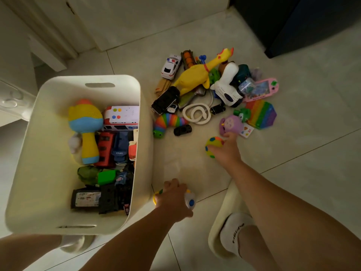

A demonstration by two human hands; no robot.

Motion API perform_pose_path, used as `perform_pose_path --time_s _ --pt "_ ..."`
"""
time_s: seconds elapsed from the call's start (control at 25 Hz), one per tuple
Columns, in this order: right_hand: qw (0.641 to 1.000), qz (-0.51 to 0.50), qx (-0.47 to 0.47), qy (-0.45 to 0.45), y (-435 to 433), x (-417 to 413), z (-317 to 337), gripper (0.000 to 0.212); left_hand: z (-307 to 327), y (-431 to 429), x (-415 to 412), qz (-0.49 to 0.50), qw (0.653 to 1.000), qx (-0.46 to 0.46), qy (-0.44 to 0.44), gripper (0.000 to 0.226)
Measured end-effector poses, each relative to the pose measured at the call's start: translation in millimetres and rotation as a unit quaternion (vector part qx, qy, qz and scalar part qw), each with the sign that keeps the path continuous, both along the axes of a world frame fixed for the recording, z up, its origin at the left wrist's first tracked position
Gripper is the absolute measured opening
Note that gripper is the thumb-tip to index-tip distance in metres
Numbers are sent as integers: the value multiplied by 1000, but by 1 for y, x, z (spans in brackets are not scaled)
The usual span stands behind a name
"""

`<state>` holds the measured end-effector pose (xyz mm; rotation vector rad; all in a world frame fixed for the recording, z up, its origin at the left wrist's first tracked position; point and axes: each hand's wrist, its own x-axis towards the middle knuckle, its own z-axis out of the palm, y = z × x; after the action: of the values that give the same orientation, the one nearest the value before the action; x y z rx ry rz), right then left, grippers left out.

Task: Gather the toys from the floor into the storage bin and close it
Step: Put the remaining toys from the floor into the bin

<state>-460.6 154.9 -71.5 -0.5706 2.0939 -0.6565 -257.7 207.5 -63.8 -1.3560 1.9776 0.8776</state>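
**Two arms, two toys: clear-up about half done**

Bare forearms stretch from the bottom of the view over the tiled floor [293, 153]. The left hand [173, 198] curls down over a yellow-and-white toy [190, 201] with a blue button, just beside the white storage bin [48, 133], which stands open and partly filled. The right hand [227, 148] closes its fingers round a spotted yellow ball [213, 145] at the near edge of the toy pile [226, 85], where a rubber chicken [193, 75], police car [171, 66] and rainbow slug [170, 122] lie. The sound course, it seems: lift each piece clear, swing it over the rim and let go low, so nothing bounces out. No lid is plainly visible.
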Motion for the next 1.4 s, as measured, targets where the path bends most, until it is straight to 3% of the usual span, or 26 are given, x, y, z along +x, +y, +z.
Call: perform_pose_path --time_s 0.08,0.2,0.28,0.4,0.56,0.68,0.8,0.92,1.08,1.24,1.32,1.4 --pt "997 -17 -10 -76 -3 6 11 72 6 -6 -1 27 999 2 30 80" --pt "983 -47 -47 -170 -11 16 34 46 22 -15 -11 73 992 -10 98 80" --pt "961 -72 -70 -257 -18 21 54 31 39 -23 -21 158 970 -4 185 79" --pt "924 -68 -109 -361 -32 28 97 40 84 -43 -32 244 915 -8 322 72" --pt "887 -32 -219 -406 -58 56 176 38 154 -73 -12 301 847 -24 437 66" --pt "880 19 -255 -400 -74 90 223 40 203 -90 26 311 821 -25 479 62" --pt "888 53 -248 -385 -84 142 236 44 234 -111 78 333 833 11 442 55" --pt "912 61 -257 -315 -91 203 216 46 229 -128 134 380 837 129 373 72" --pt "941 35 -203 -267 -94 260 173 22 198 -129 186 378 852 185 312 63" --pt "977 -40 -101 -186 -100 273 124 44 158 -133 216 323 931 63 161 79" --pt "990 -35 -59 -121 -101 275 97 56 138 -130 225 251 963 -14 96 66" --pt "998 -10 -35 -51 -98 279 77 59 118 -123 232 232 970 -46 58 54"
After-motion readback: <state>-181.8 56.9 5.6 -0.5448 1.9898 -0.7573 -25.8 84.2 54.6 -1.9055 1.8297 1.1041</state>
